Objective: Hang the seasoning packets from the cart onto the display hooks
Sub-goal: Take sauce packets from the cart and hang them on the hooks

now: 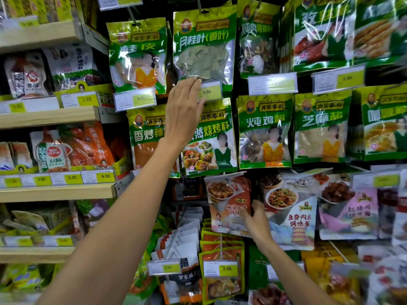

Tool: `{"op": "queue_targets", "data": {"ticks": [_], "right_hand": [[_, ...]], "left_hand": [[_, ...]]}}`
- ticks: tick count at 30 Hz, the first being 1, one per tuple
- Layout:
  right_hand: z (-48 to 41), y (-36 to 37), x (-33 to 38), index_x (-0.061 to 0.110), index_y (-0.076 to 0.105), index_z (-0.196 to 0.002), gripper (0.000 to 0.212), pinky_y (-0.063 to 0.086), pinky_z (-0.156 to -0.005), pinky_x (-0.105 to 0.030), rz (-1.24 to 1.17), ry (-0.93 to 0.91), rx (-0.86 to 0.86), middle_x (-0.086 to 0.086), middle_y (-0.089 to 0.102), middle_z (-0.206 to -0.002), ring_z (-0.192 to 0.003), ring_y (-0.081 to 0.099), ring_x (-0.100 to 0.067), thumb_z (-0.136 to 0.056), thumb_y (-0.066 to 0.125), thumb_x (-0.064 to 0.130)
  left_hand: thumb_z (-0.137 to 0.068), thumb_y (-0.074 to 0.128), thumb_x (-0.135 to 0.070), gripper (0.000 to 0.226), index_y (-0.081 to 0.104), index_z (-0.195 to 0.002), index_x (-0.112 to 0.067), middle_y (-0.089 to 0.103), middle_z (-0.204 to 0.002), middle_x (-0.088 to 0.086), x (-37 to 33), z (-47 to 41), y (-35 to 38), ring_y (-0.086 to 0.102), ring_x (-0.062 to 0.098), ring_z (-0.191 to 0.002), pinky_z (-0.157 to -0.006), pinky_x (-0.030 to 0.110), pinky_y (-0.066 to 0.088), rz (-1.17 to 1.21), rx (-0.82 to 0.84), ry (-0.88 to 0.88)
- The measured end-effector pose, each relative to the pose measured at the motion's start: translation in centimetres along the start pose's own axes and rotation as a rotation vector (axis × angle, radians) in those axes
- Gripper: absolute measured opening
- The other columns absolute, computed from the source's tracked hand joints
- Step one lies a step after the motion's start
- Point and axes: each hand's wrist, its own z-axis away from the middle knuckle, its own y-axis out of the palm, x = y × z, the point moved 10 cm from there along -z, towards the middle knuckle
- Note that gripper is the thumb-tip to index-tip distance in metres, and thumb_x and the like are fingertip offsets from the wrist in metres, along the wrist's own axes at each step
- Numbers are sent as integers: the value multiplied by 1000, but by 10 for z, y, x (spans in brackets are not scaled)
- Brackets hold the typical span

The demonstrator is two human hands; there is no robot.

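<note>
Wooden shelves (pixel 50 115) at the display's left edge hold bagged sauces with yellow price tags. Left hand (pixel 184 111) reaches up, fingers flat and open, tips touching the bottom edge of the bay leaf packet (pixel 203 49) hanging on its hook (pixel 199 5) in the top row, nothing grasped. Lower right, right hand (pixel 256 219) pinches the right edge of an orange sauce packet (pixel 226 203) hanging in the third row.

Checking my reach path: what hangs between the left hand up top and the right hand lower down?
In the head view, the barbecue seasoning packet hangs between the left hand and the right hand, which touches an orange sauce packet.
</note>
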Motion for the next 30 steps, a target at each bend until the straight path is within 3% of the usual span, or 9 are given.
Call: {"op": "queue_targets", "data": {"ticks": [3, 6, 9, 13, 16, 19, 22, 25, 30], "right_hand": [[21, -24, 24, 7, 41, -136, 44, 38, -102, -30, 5, -112, -56, -8, 51, -136, -124, 48, -22, -97, 54, 20], [40, -54, 35, 10, 49, -128, 31, 43, -88, -22, -11, -182, -83, -3, 59, -116, -101, 54, -12, -99, 50, 20], [57, -96, 32, 14, 58, -114, 20, 45, -76, -18, 11, -230, -145, 2, 63, -99, -94, 60, -13, -99, 48, 21], [78, -163, -8, 13, 65, -107, 22, 50, -73, -30, 81, -170, -198, -2, 67, -94, -87, 63, -17, -100, 47, 24], [108, -226, -59, 14, 66, -103, 24, 50, -66, -31, 114, -59, -268, -6, 70, -92, -81, 65, -22, -99, 47, 28], [152, -297, -119, 16, 65, -92, 22, 46, -55, -22, 170, 38, -342, -4, 67, -75, -67, 63, -12, -99, 47, 26], [208, -376, -189, 11, 67, -91, 18, 43, -61, -19, 225, 216, -446, -3, 67, -75, -71, 62, -16, -97, 51, 16], [270, -448, -260, 7, 69, -87, 16, 42, -70, -29, 230, 406, -559, -9, 68, -80, -78, 62, -21, -95, 55, 8], [365, -543, -346, 0, 71, -91, 20, 46, -75, -39, 249, 673, -746, -18, 71, -85, -83, 66, -28, -95, 55, 11]], "left_hand": [[-97, 44, -15, 40, 46, -135, 0, 49, -138, 14, -8, 8, -9, 43, 25, -131, -114, 35, 27, 32, -31, -26], [-93, 48, -7, 33, 55, -124, 2, 58, -125, 17, -35, 28, -17, 53, 29, -120, -107, 38, 37, 133, -72, -26], [-91, 52, -4, 25, 61, -113, 3, 64, -111, 18, -80, 60, -13, 59, 32, -106, -95, 39, 44, 285, -67, -5], [-96, 46, -11, 24, 63, -107, 1, 65, -102, 15, -161, 115, 10, 61, 30, -96, -86, 37, 46, 524, 64, -36], [-97, 44, -15, 25, 64, -103, -1, 65, -98, 12, -236, 168, 38, 60, 25, -91, -81, 30, 44, 782, 240, -145], [-100, 40, -23, 27, 63, -96, -10, 64, -86, 5, -326, 237, 75, 56, 12, -76, -69, 29, 41, 1056, 538, -360], [-99, 45, -20, 23, 66, -97, -10, 65, -80, 8, -433, 311, 99, 59, 19, -66, -60, 32, 38, 1145, 861, -453], [-98, 48, -15, 22, 66, -98, -3, 67, -84, 17, -544, 369, 103, 63, 29, -79, -64, 31, 36, 1196, 1144, -402], [-95, 54, -10, 17, 69, -95, -1, 64, -82, 10, -695, 424, 93, 58, 18, -79, -70, 25, 37, 1291, 1386, -271]]}}
